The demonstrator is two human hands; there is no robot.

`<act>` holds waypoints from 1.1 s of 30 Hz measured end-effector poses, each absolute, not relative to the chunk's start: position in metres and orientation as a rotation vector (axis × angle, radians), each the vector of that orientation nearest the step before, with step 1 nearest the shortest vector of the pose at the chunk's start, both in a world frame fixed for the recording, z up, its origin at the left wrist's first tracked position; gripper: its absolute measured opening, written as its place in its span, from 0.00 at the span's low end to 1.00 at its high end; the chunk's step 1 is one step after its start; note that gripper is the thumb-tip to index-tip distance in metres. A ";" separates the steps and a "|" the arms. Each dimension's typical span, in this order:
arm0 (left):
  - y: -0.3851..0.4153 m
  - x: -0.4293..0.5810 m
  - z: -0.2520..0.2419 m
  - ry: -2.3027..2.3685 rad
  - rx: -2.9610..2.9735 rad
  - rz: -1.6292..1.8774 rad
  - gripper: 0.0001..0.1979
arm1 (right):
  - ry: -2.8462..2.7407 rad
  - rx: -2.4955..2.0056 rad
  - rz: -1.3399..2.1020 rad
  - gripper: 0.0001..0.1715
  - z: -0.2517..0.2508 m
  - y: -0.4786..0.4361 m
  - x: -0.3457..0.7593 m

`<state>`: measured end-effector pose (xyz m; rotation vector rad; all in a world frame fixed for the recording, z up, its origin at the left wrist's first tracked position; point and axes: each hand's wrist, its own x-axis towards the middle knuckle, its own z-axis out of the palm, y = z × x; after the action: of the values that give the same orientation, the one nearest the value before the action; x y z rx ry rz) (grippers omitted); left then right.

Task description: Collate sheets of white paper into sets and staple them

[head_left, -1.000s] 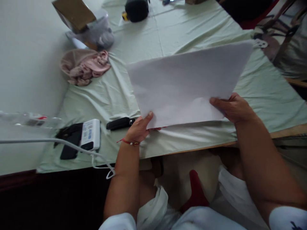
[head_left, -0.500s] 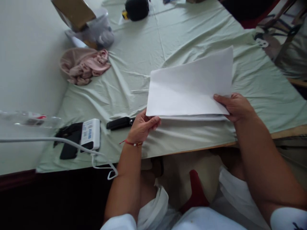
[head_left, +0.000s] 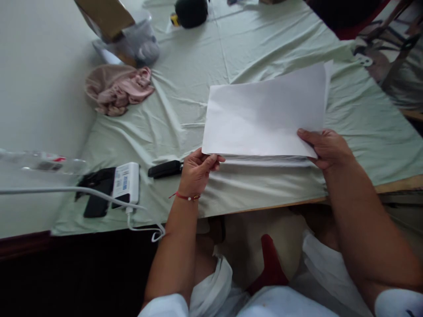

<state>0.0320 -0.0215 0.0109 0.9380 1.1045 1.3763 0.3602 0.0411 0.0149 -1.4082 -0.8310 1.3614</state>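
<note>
At a desk (head_left: pixel 399 183) draped in creased, pale green cloth (head_left: pixel 188 61), beside a pale wall (head_left: pixel 42 88) on the left, with a dark, chair-like shape (head_left: pixel 346 17) beyond the far right corner and a red object (head_left: pixel 270 259) below the near edge. At the far left, a translucent plastic container (head_left: pixel 142 27), bag or tub impossible to tell, with greyish shapes (head_left: pixel 147 50) inside too blurred to name; against it, a tilted brown cardboard box (head_left: pixel 107 20), contents hidden. Nearby, a rounded black case (head_left: pixel 191 12) and a small yellow piece (head_left: pixel 174 19); just in front of the container, rumpled pink cloth (head_left: pixel 132 86). Farther left, a clear bottle (head_left: pixel 31 162), a white labelled device (head_left: pixel 126 180) near a white cable (head_left: pixel 66 190), and a black slab (head_left: pixel 96 207). Over the green cloth near the front edge, layered white paper (head_left: pixel 261 116), tilted: left grip (head_left: pixel 198 169) clamped on the near left corner, next to a black stapler-like tool (head_left: pixel 164 169); right grip (head_left: pixel 330 147) clamped on the near right side, thumb on top.
</note>
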 end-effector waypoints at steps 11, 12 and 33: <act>-0.012 0.047 -0.002 1.119 0.670 1.618 0.13 | -0.767 -1.378 1.438 0.21 0.019 0.040 0.347; -0.011 0.047 -0.003 1.114 0.657 1.638 0.13 | -0.743 -1.394 1.449 0.20 0.021 0.040 0.345; -0.010 0.042 0.000 1.294 0.879 1.847 0.04 | -0.719 -1.329 1.555 0.19 0.023 0.036 0.343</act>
<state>0.0416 -0.0100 -0.0002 0.8788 1.2942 1.8467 0.3434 0.0359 0.0229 -1.3294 -0.7195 1.5552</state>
